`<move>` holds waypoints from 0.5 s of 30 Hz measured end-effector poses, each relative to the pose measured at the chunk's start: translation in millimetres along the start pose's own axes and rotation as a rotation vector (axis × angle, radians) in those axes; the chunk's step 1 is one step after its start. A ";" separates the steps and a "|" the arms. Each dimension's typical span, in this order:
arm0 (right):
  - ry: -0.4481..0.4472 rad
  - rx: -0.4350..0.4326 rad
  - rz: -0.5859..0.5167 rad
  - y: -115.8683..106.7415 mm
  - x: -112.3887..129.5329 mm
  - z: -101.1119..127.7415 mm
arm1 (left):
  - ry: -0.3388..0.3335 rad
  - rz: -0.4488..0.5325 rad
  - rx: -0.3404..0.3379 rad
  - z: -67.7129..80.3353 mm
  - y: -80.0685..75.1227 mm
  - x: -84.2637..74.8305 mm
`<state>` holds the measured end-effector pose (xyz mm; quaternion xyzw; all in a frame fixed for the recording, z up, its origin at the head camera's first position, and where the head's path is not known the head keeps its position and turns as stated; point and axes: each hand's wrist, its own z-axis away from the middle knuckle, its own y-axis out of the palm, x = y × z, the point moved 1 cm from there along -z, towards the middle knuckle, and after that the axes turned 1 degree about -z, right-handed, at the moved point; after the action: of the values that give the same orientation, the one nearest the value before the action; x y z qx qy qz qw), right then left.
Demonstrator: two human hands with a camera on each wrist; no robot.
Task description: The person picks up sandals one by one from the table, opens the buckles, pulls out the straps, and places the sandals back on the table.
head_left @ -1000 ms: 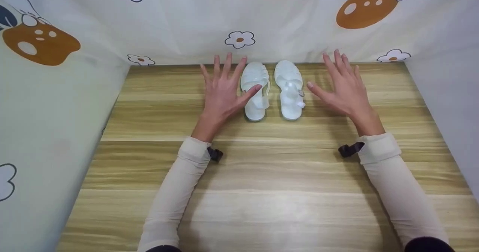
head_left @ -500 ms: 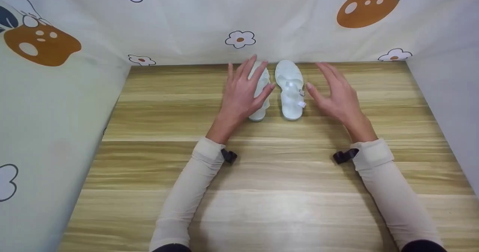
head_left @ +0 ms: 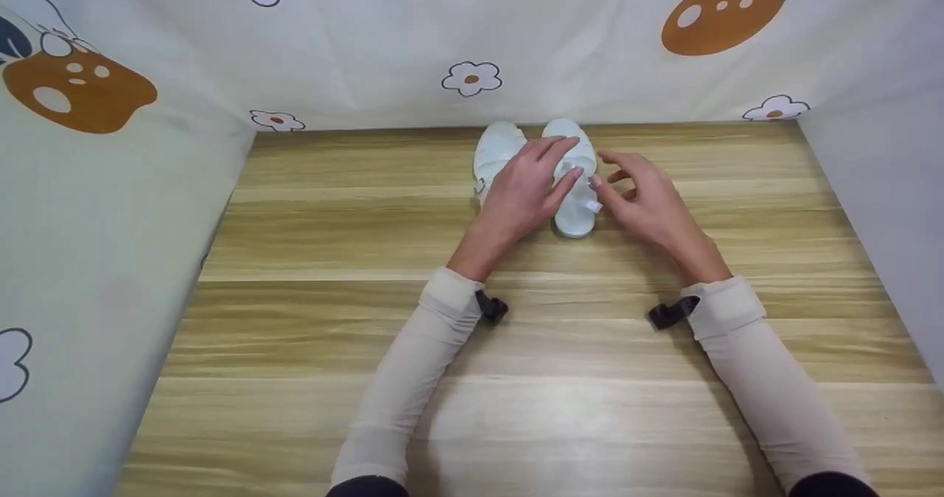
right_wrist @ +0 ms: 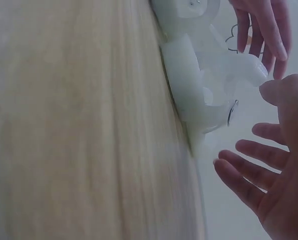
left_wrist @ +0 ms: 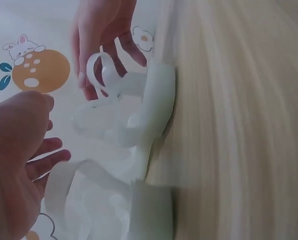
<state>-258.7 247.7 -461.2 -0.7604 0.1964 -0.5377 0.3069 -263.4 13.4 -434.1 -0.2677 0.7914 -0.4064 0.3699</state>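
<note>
The pair of white sandals (head_left: 542,176) lies side by side at the far edge of the wooden counter (head_left: 516,379), toes close against the printed cloth backdrop (head_left: 472,40), heels toward the person. The left sandal (head_left: 493,150) is mostly covered by the left hand (head_left: 525,191), which lies across it with fingers reaching over onto the right sandal (head_left: 575,217). The right hand (head_left: 641,198) hovers just beside the right sandal's outer edge, near its small buckle (right_wrist: 231,113).

Neither grip has closed: in both wrist views the fingers are spread and loosely bent, holding nothing, the left at most touching the straps.

This looks like the reach-and-grasp step, with both hands arriving at the pair. The next move probably calls for each hand to settle on its sandal and curl fingers around a strap or sole edge; the soft, looping straps may slip or fold under a loose pinch.
</note>
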 end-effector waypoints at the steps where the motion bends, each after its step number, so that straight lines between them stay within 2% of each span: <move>1: -0.001 0.009 -0.012 1.1 -0.8 0.0 | -0.003 0.003 0.014 0.4 2.6 -0.6; 6: 0.017 0.043 -0.055 5.4 -7.4 0.6 | -0.026 -0.016 0.085 5.6 13.5 -3.0; 12: 0.141 0.080 -0.161 11.0 -12.3 0.3 | -0.100 -0.108 0.149 6.2 17.2 -11.2; 15: 0.183 0.099 -0.216 13.7 -12.5 0.2 | -0.115 -0.117 0.172 5.1 17.6 -14.8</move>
<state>-262.4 245.6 -479.2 -0.7089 0.1136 -0.6437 0.2651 -252.8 31.2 -445.5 -0.3035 0.7140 -0.4778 0.4121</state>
